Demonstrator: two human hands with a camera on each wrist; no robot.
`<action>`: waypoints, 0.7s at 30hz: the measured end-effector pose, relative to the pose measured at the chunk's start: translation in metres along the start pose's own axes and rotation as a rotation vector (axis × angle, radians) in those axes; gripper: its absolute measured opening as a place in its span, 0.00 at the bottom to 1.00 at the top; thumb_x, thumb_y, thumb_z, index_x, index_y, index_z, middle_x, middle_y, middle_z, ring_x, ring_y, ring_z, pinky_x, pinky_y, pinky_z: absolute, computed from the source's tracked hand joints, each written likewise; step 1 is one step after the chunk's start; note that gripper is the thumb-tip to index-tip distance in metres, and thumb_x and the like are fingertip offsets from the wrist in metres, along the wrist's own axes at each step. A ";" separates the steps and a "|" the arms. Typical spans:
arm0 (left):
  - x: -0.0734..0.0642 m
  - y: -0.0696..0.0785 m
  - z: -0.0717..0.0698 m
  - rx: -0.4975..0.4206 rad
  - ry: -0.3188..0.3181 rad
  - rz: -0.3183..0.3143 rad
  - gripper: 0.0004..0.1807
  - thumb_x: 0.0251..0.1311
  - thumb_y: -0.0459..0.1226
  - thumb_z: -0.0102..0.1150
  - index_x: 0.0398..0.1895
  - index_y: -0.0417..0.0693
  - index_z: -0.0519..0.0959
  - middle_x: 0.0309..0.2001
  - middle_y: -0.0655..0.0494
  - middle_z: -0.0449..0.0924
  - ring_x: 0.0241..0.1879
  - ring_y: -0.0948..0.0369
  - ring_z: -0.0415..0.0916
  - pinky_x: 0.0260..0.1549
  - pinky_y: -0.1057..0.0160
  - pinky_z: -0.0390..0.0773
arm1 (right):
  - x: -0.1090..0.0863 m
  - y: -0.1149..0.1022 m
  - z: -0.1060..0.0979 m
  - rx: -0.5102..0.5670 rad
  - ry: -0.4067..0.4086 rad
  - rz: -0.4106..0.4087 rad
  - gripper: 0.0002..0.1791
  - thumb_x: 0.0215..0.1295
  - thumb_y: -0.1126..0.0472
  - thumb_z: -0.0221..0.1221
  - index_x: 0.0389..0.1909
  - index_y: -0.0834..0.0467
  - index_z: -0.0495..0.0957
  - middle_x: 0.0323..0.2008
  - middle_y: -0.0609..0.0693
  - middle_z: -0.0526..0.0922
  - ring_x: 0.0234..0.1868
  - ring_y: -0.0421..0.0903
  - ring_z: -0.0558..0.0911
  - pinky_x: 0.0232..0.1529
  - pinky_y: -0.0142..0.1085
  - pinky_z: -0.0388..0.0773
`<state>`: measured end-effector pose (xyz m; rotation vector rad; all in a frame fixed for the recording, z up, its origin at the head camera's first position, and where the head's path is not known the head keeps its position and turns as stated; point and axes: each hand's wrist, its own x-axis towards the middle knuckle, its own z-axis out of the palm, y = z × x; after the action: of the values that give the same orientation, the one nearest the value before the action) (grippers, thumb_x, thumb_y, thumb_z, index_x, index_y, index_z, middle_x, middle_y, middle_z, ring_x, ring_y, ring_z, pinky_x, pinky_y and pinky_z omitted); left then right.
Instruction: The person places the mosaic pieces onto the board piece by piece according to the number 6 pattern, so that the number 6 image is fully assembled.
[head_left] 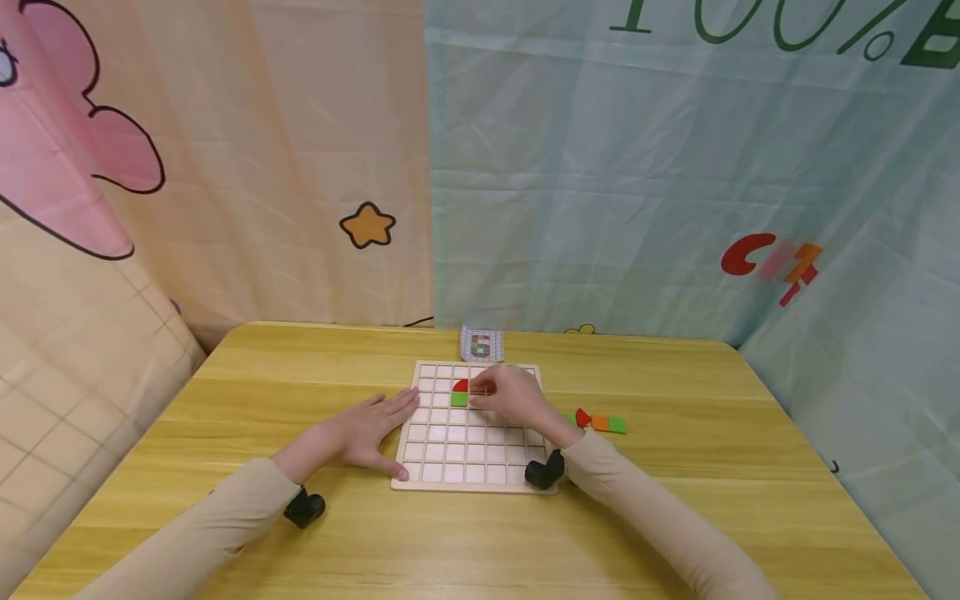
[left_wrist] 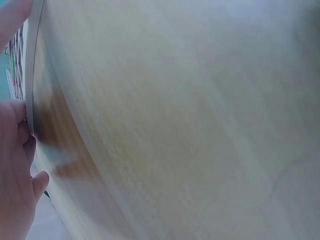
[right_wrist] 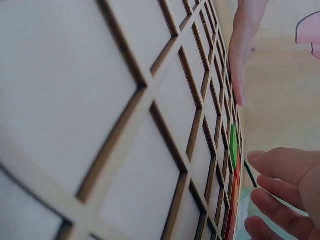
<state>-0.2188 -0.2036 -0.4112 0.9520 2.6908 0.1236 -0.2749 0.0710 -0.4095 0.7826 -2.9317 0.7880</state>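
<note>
A white gridded board with a pale wooden frame lies on the table. My left hand rests along its left edge, fingers and thumb spread; the left wrist view shows part of that hand against the frame. Over the upper cells is my right hand, its fingertips by the red pieces and partly covering them. In the right wrist view the right hand's fingers are loosely bent, with no piece visible between them. A red rounded piece sits above a green square in the grid.
Right of the board, partly behind the right wrist, lie a red piece, an orange square and a green square. A small patterned card stands behind the board. Printed curtains hang behind the wooden table.
</note>
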 end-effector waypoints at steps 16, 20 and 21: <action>-0.002 0.001 0.000 -0.003 0.020 0.019 0.62 0.50 0.70 0.53 0.76 0.39 0.45 0.77 0.44 0.40 0.76 0.50 0.43 0.72 0.43 0.49 | -0.022 0.029 -0.022 0.032 0.031 0.075 0.13 0.56 0.54 0.68 0.42 0.51 0.86 0.37 0.45 0.85 0.25 0.38 0.74 0.25 0.32 0.70; -0.003 0.001 0.000 -0.005 0.022 0.018 0.61 0.51 0.70 0.53 0.76 0.38 0.45 0.77 0.43 0.40 0.76 0.50 0.43 0.72 0.43 0.49 | -0.030 0.037 -0.029 0.017 0.053 0.077 0.13 0.56 0.54 0.68 0.41 0.52 0.86 0.37 0.45 0.86 0.25 0.38 0.74 0.25 0.32 0.70; -0.003 0.001 0.000 -0.007 0.023 0.017 0.61 0.50 0.70 0.54 0.76 0.38 0.46 0.77 0.43 0.40 0.76 0.50 0.43 0.72 0.43 0.49 | -0.032 0.040 -0.031 0.013 0.054 0.082 0.13 0.56 0.53 0.68 0.41 0.52 0.86 0.37 0.45 0.86 0.25 0.38 0.74 0.25 0.32 0.70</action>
<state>-0.2162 -0.2043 -0.4100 0.9770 2.7018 0.1486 -0.2692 0.1301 -0.4055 0.6342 -2.9304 0.8201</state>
